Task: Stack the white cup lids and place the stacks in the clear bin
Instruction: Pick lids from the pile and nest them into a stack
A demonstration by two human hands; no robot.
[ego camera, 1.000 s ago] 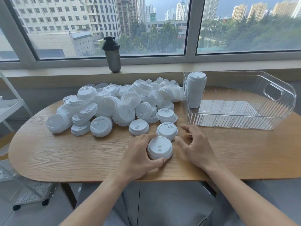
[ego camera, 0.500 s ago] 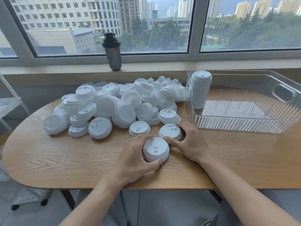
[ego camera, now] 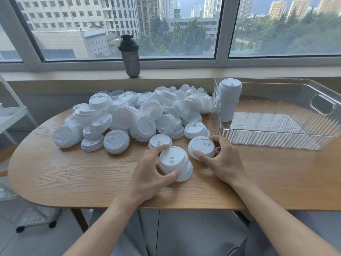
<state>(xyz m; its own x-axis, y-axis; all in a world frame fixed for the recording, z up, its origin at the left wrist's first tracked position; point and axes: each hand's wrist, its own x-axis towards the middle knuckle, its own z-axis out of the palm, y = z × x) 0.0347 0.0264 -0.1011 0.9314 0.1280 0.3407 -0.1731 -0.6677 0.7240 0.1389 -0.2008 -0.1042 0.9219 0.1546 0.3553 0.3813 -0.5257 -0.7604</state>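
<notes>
Fingers (ego camera: 172, 174) of your left hand (ego camera: 147, 174) grip a short stack of white plastic cup lids (ego camera: 175, 163) near the table's (ego camera: 73, 178) front edge; your right hand (ego camera: 224, 163) grasps one loose white lid (ego camera: 201, 146). One tall white lid stack (ego camera: 229, 100) stands in the clear plastic bin (ego camera: 276, 143); a large pile of loose white lids (ego camera: 129, 115) is left.

Bright, even daylight from the window (ego camera: 166, 28) (soft shadows only); wide-angle bending at edges.

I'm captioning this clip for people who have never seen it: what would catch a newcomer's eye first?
Most striking is the big heap of white cup lids sprawled across the far left of the wooden table. Near the front edge, the left hand grips a short stack of lids while the right hand holds a single lid beside it. At the right, a clear bin holds one tall finished stack in its corner.
</notes>
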